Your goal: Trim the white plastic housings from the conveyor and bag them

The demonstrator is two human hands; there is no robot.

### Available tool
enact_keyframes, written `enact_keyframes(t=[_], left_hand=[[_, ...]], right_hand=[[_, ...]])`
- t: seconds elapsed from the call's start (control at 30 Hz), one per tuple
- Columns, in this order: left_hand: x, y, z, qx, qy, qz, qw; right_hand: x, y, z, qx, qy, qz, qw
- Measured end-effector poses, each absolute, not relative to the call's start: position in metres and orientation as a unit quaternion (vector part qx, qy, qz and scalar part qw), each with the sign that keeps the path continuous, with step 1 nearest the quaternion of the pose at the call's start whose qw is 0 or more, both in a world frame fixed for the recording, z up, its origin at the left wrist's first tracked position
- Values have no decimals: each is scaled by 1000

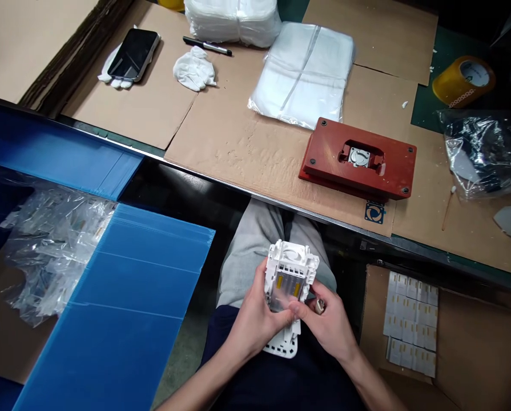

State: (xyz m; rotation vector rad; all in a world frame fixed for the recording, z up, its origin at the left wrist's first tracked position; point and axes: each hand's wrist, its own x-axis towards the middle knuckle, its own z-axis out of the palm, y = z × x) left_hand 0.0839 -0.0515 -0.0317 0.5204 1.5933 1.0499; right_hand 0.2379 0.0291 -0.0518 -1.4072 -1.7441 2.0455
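Head view: left hand (255,314) and right hand (330,322) clamp their fingers on a white plastic housing (293,264). Well beyond the right fingers, a yellow tape roll (447,83) bears unreadable print.

1. Brown cardboard sheets (233,131) cover much of the green bench (425,110).
2. On them lie a red fixture (358,181), marker (207,45) and crumpled white cloth (194,69).
3. Yellow tape roll (454,85) rests on green.

White moulded-plastic openwork housing (293,264), elongated, slotted at both ends; held lengthwise between left hand (255,314) and right hand (329,319). Translucent rectangular panel (288,290) bearing two yellow strips (280,282), at its middle. Small metallic-looking piece (320,306), within right hand.
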Motion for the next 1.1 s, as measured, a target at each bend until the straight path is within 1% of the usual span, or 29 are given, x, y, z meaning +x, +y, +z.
enact_keyframes(t=[0.13, 0.3, 0.5, 0.6, 0.73, 0.8, 0.97, 1.1], left_hand=[[83, -50, -26, 210, 672, 441, 556], [84, -49, -35, 212, 670, 462, 542], [80, -46, -34, 198, 677, 441, 554], [80, -47, -30, 189, 676, 443, 558], [81, -46, -34, 190, 671, 466, 545], [81, -46, -37, 186, 681, 468, 531], [77, -45, -36, 185, 686, 451, 539], [77, -45, -30, 176, 671, 456, 557]], right_hand=[[238, 30, -50, -461, -578, 672, 36], [234, 32, -48, -462, -625, 625, 73], [230, 41, -50, -447, -561, 695, 47], [229, 41, -47, -453, -562, 692, 32], [224, 40, -50, -450, -606, 652, 73], [221, 42, -54, -437, -601, 663, 86], [219, 44, -56, -423, -520, 738, 81], [222, 45, -48, -434, -528, 728, 57]])
